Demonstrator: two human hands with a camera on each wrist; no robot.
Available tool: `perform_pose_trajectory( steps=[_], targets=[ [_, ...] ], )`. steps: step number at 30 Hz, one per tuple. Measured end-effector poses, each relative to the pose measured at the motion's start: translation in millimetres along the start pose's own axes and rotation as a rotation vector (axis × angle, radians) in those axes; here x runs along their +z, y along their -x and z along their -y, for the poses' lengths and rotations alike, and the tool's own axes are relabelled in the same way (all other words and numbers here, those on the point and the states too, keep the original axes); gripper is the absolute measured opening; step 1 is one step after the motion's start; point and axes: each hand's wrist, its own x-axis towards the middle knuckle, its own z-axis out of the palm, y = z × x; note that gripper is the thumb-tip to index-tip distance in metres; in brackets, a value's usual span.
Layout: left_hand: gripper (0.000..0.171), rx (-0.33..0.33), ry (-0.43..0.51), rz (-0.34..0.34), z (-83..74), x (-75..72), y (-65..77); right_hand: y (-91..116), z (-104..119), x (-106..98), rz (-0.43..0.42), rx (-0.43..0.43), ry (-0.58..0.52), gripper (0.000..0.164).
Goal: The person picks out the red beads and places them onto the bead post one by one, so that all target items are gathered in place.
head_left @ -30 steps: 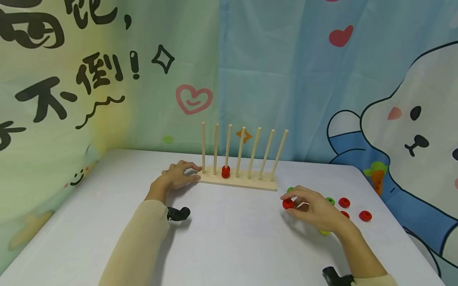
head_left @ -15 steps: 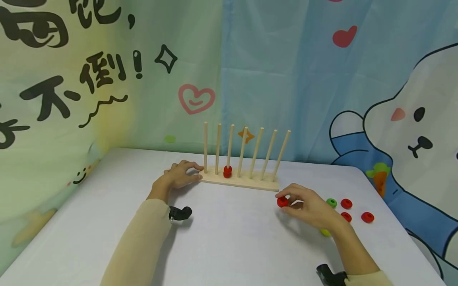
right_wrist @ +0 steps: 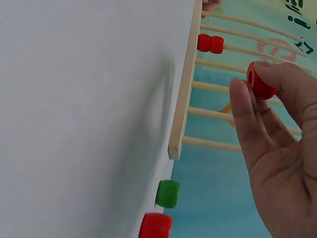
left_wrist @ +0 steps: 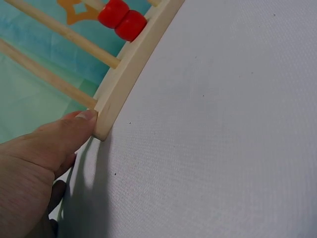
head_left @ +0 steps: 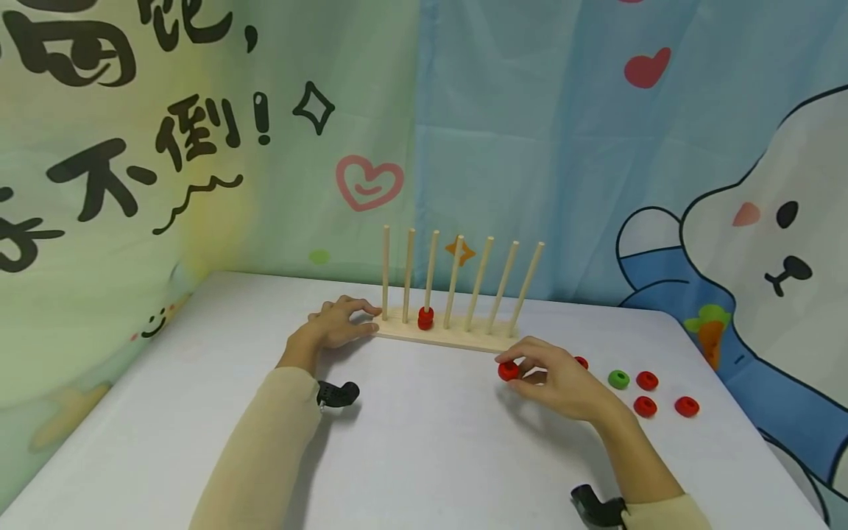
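Observation:
A wooden rack (head_left: 457,338) with a row of upright pegs stands at the back of the table. Two red beads (head_left: 425,318) are stacked on its third peg from the left. My left hand (head_left: 334,324) holds the rack's left end, thumb at the front corner of the base (left_wrist: 116,101); its other fingers are partly hidden. Between thumb and fingertips, my right hand (head_left: 559,379) pinches another red bead (head_left: 508,370), in front of the rack's right end and apart from the pegs. In the right wrist view, the hole of this pinched bead (right_wrist: 261,82) faces sideways.
Loose beads lie right of my right hand: a green bead (head_left: 619,379) and several red ones, among them a red bead (head_left: 687,406) farthest right. One more green bead (right_wrist: 168,194) shows near the rack in the right wrist view. A printed curtain (head_left: 517,147) hangs behind the table.
My right hand has moved left toward the rack with the red bead, leaving the loose beads behind. The left hand stays at the rack's end. The head view has shifted slightly.

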Motion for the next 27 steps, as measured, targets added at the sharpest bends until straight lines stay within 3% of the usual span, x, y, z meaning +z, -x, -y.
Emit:
perform_pose_trajectory(
  steps=[27],
  targets=[
    [0.042,-0.032,0.002,-0.002,-1.5,0.1,0.0,-29,11,19,-0.026,-0.038,-0.031,0.035]
  ],
)
